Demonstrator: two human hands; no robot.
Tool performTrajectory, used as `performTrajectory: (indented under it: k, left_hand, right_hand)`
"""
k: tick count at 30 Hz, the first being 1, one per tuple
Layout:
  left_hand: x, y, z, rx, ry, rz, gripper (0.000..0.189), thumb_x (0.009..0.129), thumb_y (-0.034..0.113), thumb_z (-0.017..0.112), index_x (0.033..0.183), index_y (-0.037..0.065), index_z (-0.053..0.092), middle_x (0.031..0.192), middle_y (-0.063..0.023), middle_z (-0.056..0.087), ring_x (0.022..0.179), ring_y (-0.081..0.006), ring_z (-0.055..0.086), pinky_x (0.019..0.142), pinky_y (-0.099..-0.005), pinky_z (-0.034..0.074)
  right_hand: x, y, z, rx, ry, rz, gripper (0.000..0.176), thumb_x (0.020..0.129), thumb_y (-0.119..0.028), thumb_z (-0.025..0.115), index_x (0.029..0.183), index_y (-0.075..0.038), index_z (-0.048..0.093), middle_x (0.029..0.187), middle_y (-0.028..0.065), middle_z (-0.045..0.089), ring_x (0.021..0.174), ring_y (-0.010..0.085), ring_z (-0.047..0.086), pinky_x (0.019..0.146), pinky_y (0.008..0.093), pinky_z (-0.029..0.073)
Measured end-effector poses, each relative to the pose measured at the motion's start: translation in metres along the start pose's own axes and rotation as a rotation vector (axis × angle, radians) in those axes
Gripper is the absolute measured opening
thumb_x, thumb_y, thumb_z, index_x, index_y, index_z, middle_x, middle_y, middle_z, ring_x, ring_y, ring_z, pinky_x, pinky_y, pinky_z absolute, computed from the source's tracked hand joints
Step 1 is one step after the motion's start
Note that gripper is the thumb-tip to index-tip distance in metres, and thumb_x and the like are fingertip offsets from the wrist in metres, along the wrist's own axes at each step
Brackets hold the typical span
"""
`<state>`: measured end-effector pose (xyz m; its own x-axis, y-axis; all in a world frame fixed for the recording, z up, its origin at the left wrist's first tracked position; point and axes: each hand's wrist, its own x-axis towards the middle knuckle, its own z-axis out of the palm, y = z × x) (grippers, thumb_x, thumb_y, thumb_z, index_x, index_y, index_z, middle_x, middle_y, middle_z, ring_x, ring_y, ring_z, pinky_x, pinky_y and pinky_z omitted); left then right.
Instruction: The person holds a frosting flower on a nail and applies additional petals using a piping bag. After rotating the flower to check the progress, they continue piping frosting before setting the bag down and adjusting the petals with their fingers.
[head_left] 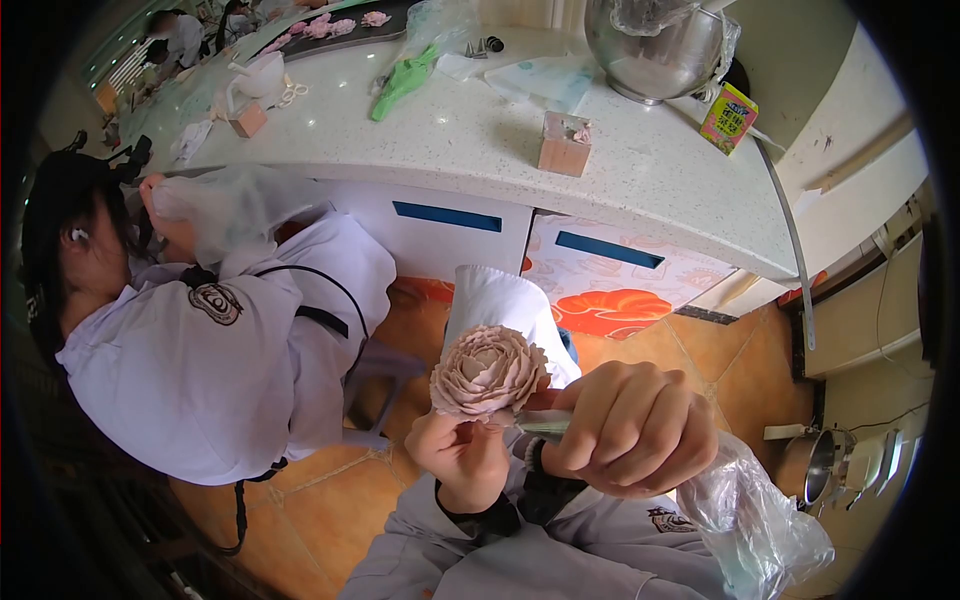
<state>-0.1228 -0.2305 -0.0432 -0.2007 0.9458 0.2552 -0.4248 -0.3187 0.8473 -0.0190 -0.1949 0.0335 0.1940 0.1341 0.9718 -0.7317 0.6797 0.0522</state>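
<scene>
A dusty-pink piped cream flower [487, 372] with many ruffled petals sits upright above my left hand [460, 462]. My left fingers are closed beneath it, and whatever stem or support they grip is hidden by the flower. My right hand [635, 430] is wrapped around a clear plastic piping bag [755, 520], whose loose end hangs down past my wrist. Its metal piping tip [545, 424] points left, at the lower right side of the flower; contact cannot be made out.
A co-worker [210, 330] sits close on my left, holding a plastic bag. On the counter [440, 140] are a wooden block [565, 150] with cream on it, a green piping bag [405, 82], a mixing bowl [655, 50], a yellow drink carton [729, 118] and a tray [395, 25] of pink flowers.
</scene>
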Motion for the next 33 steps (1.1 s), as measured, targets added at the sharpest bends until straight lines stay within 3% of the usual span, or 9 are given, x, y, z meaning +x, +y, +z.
performTrajectory:
  k: [15,18,24,27,33]
  left_hand:
    - [0.004,-0.001,0.002,0.036,-0.018,0.165,0.023,0.078,0.009,0.062,0.085,-0.013,0.059,0.078,-0.0134,0.064,0.068,-0.0117,0.059,0.059,-0.0219,0.047]
    - [-0.002,-0.004,-0.002,0.013,-0.011,0.086,0.022,0.077,0.007,0.062,0.086,-0.013,0.060,0.077,-0.0131,0.064,0.068,-0.0115,0.059,0.060,-0.0225,0.047]
    - [-0.001,-0.002,0.003,0.007,0.023,0.058,0.019,0.075,0.005,0.063,0.083,-0.012,0.060,0.075,-0.0123,0.064,0.066,-0.0107,0.058,0.060,-0.0221,0.046]
    - [0.004,0.006,0.012,-0.020,0.049,0.139,0.017,0.073,0.004,0.064,0.081,-0.011,0.060,0.073,-0.0118,0.064,0.066,-0.0108,0.058,0.059,-0.0217,0.045]
    - [0.001,0.007,0.014,-0.079,0.082,0.053,0.013,0.070,0.000,0.063,0.079,-0.010,0.061,0.072,-0.0114,0.064,0.065,-0.0105,0.058,0.059,-0.0215,0.044]
  right_hand:
    - [-0.002,-0.002,0.002,-0.014,0.055,-0.003,0.020,0.066,0.016,0.045,0.052,0.002,0.040,0.047,0.0101,0.039,0.037,0.0147,0.030,0.032,0.0263,0.029]
    - [-0.002,-0.002,0.001,-0.008,0.059,0.000,0.020,0.066,0.016,0.045,0.053,0.002,0.040,0.047,0.0102,0.039,0.037,0.0148,0.030,0.032,0.0264,0.028]
    - [-0.003,-0.004,0.000,0.010,0.063,0.007,0.020,0.066,0.016,0.046,0.053,0.002,0.040,0.047,0.0104,0.040,0.037,0.0151,0.031,0.032,0.0267,0.028]
    - [-0.002,-0.004,0.001,0.011,0.064,0.011,0.020,0.067,0.015,0.047,0.053,0.002,0.040,0.047,0.0104,0.040,0.037,0.0150,0.031,0.032,0.0267,0.028]
    - [-0.004,-0.005,0.001,0.002,0.075,0.013,0.021,0.068,0.014,0.047,0.053,0.002,0.039,0.046,0.0102,0.040,0.037,0.0150,0.031,0.031,0.0266,0.027]
